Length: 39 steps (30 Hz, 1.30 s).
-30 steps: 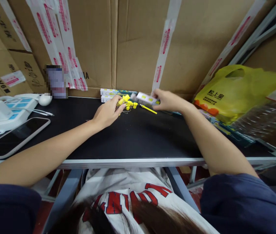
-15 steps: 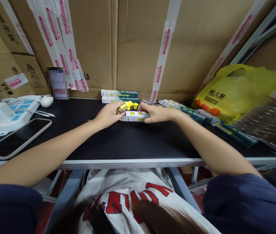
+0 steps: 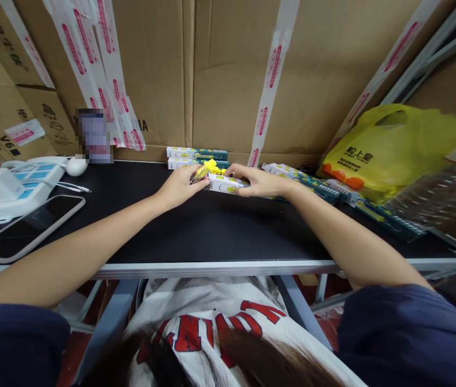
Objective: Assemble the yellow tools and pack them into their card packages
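Note:
My left hand [image 3: 182,186] is closed around a small bright yellow plastic item [image 3: 210,165], which has a clear or shiny part near the fingers. Its exact kind is too small to make out. Just right of it, my right hand [image 3: 259,181] grips a narrow white carton [image 3: 222,184] with yellow pictures, thumb in front and fingers over the top. The carton's left end lies close to my left fingertips, and its right part is hidden by my right hand. Behind both hands, similar white and green cartons [image 3: 197,152] lie stacked against the cardboard.
More narrow cartons [image 3: 304,180] lie at the right, beside a yellow plastic bag [image 3: 376,145] and a clear plastic container [image 3: 437,199]. A phone [image 3: 30,228] and a power strip [image 3: 40,185] with cables occupy the left. Tall cardboard [image 3: 228,80] closes off the black table's [image 3: 219,236] back.
The yellow item has tilted upward in my left hand. The carton in my right hand has risen slightly and turned, its left end now higher.

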Each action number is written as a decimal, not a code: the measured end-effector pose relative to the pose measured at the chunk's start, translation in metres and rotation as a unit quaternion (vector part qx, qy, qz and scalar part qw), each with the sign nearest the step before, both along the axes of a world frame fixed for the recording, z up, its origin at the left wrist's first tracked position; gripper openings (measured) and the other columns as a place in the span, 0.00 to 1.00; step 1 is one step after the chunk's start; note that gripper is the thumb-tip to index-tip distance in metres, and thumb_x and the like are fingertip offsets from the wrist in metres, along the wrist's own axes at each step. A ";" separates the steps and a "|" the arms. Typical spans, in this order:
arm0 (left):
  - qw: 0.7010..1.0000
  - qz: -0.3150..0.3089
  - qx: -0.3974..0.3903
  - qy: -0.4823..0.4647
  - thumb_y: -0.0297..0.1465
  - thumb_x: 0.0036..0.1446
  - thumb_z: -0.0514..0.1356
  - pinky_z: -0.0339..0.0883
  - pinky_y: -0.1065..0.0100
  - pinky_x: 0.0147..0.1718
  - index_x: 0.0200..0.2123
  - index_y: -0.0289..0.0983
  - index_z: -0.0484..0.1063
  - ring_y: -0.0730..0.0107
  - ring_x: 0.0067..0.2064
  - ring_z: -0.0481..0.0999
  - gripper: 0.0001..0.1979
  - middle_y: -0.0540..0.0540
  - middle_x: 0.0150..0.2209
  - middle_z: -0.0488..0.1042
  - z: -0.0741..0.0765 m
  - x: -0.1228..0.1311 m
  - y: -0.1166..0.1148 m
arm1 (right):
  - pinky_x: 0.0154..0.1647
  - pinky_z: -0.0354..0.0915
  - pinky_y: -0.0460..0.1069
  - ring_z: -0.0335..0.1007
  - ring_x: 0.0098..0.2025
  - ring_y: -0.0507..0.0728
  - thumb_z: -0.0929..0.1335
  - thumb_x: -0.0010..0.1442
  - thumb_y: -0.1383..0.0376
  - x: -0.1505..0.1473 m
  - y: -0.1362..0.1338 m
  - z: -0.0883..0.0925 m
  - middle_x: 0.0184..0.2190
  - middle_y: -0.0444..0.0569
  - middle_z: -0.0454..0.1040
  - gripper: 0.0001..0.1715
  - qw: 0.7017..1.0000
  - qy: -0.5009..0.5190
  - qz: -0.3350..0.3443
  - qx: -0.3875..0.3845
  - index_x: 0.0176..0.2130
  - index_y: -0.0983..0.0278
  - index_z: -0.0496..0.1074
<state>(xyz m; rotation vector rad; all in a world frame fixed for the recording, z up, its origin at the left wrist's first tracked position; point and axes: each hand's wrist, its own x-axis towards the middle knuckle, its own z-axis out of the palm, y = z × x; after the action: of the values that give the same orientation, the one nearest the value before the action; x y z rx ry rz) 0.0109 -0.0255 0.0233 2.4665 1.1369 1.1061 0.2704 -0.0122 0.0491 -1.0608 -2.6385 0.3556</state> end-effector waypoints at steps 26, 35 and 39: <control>0.997 -0.052 0.022 0.045 0.37 0.58 0.64 0.61 0.69 0.34 0.36 0.36 0.69 0.69 0.35 0.71 0.11 0.49 0.34 0.73 -0.002 0.007 -0.015 | 0.36 0.58 0.48 0.66 0.35 0.56 0.69 0.60 0.46 -0.035 -0.024 -0.015 0.39 0.51 0.75 0.29 0.998 0.036 -0.008 0.047 0.49 0.66 0.69; 0.995 -0.019 0.045 0.092 0.41 0.63 0.58 0.62 0.66 0.38 0.34 0.35 0.71 0.64 0.39 0.72 0.14 0.43 0.36 0.75 -0.005 0.008 -0.012 | 0.33 0.53 0.47 0.59 0.31 0.52 0.69 0.58 0.49 -0.025 -0.016 -0.005 0.32 0.45 0.69 0.22 0.995 0.056 0.018 0.084 0.38 0.64 0.68; 0.995 -0.028 0.029 0.090 0.42 0.64 0.57 0.64 0.64 0.43 0.40 0.35 0.72 0.62 0.42 0.72 0.15 0.43 0.41 0.75 -0.003 0.008 -0.010 | 0.34 0.52 0.47 0.60 0.32 0.53 0.70 0.58 0.49 -0.020 -0.015 -0.002 0.32 0.45 0.69 0.21 0.994 0.055 0.016 0.093 0.39 0.64 0.68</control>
<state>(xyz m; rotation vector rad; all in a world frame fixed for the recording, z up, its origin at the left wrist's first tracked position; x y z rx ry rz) 0.0188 -0.0356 0.0199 2.6708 1.0895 0.9310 0.2503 -0.0269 0.0473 -0.9157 -2.5355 0.1662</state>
